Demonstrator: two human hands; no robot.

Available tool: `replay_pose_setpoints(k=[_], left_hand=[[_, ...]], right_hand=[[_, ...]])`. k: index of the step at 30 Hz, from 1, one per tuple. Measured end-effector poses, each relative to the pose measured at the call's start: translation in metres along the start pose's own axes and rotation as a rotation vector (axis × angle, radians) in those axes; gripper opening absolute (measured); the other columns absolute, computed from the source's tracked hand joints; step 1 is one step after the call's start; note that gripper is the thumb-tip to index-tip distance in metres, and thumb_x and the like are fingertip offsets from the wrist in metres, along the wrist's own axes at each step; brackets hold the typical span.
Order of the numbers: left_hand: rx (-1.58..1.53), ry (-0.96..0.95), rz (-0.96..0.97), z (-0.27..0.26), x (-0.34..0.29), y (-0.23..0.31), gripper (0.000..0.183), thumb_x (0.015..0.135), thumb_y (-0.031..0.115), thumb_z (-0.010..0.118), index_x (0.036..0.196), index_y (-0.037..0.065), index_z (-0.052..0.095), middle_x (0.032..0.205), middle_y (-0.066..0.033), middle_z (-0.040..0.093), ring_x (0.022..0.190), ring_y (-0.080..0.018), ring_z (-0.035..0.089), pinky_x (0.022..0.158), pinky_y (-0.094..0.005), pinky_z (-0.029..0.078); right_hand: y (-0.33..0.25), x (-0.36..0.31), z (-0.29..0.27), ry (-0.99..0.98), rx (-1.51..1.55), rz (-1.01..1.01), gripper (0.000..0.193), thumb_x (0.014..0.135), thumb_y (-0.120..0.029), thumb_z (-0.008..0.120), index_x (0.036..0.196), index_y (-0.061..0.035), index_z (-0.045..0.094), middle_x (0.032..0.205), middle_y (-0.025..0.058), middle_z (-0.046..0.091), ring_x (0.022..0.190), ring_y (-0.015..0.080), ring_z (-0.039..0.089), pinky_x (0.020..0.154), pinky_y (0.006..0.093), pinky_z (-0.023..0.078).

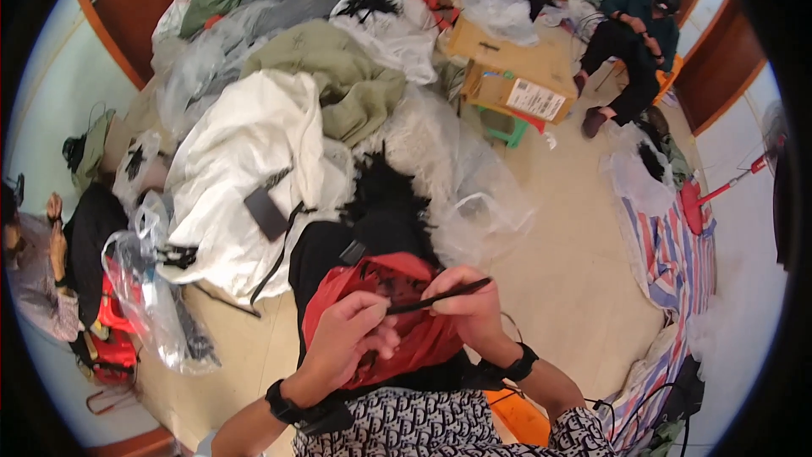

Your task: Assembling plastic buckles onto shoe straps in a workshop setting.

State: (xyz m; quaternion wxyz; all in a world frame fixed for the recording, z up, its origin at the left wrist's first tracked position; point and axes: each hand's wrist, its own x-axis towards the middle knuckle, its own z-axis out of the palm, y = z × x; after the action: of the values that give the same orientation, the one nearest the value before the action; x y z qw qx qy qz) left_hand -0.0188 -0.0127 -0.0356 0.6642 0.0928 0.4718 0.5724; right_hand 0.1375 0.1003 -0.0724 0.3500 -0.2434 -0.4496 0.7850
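Hands (pixel 351 332) (pixel 474 311), black strip (pixel 413 305) between them

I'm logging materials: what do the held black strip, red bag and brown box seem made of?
Black strip: dull, slender, slightly curved; perhaps fabric or soft plastic, weave unclear.
Red bag: likely thin plastic film, judging by crinkles and sheen.
Brown box: matte cardboard, probably, from its stiff, flat panels.

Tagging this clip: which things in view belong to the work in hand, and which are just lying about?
In the work:
- black strip, held by left hand and right hand
- open red bag beneath them, probably

Apparently just about, untouched by these hands:
- white sheet
- dark flat rectangular item on it
- cardboard box
- striped sheet
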Motion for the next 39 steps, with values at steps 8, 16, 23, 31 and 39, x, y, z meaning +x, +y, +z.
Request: replay_pose_setpoints(k=[8,16,23,31,39], left_hand=[[0.361,0.029,-0.043,-0.002,-0.004,-0.001,0.015,0.084,0.006,0.047,0.095,-0.003,0.053,0.072,-0.0074,0.054,0.051,-0.0091,0.051,0.044,-0.0198,0.042],[0.380,0.001,0.020,0.017,-0.020,0.004,0.006,0.085,0.007,0.046,0.082,0.003,0.049,0.059,-0.0031,0.049,0.043,-0.0080,0.041,0.040,-0.0188,0.032],[0.511,0.027,0.105,0.023,-0.020,0.003,0.008,0.085,0.007,0.046,0.083,0.002,0.052,0.052,-0.0024,0.047,0.041,-0.0084,0.042,0.039,-0.0199,0.033],[0.548,0.039,0.125,0.025,-0.030,0.006,0.007,0.084,0.006,0.048,0.085,0.001,0.052,0.057,-0.0026,0.049,0.043,-0.0077,0.042,0.040,-0.0190,0.032],[0.147,0.044,0.035,-0.005,-0.017,0.002,0.024,0.086,0.011,0.042,0.108,-0.001,0.042,0.092,-0.0137,0.052,0.070,-0.0181,0.055,0.062,-0.0287,0.047]], right_hand=[[-0.051,0.000,0.022,-0.404,-1.042,-0.602,0.044,0.063,-0.016,0.066,0.104,-0.0075,0.052,0.099,0.0083,0.054,0.094,0.0259,0.051,0.080,0.0341,0.040],[-0.013,-0.004,0.020,-0.541,-0.959,-0.192,0.042,0.072,-0.014,0.060,0.111,-0.0059,0.049,0.101,0.0083,0.054,0.094,0.0222,0.052,0.078,0.0310,0.040],[-0.012,0.000,0.016,-0.560,-0.506,0.115,0.044,0.072,-0.014,0.061,0.113,-0.0033,0.050,0.106,0.0051,0.054,0.095,0.0149,0.051,0.082,0.0284,0.040],[0.002,-0.007,0.012,-0.603,-0.702,-0.177,0.025,0.067,-0.019,0.063,0.081,-0.0001,0.056,0.094,0.0096,0.054,0.092,0.0241,0.051,0.079,0.0318,0.040],[0.014,-0.007,0.004,-0.575,-0.785,-0.448,0.014,0.068,-0.014,0.062,0.079,-0.0070,0.058,0.077,0.0046,0.054,0.070,0.0187,0.055,0.059,0.0268,0.044]])
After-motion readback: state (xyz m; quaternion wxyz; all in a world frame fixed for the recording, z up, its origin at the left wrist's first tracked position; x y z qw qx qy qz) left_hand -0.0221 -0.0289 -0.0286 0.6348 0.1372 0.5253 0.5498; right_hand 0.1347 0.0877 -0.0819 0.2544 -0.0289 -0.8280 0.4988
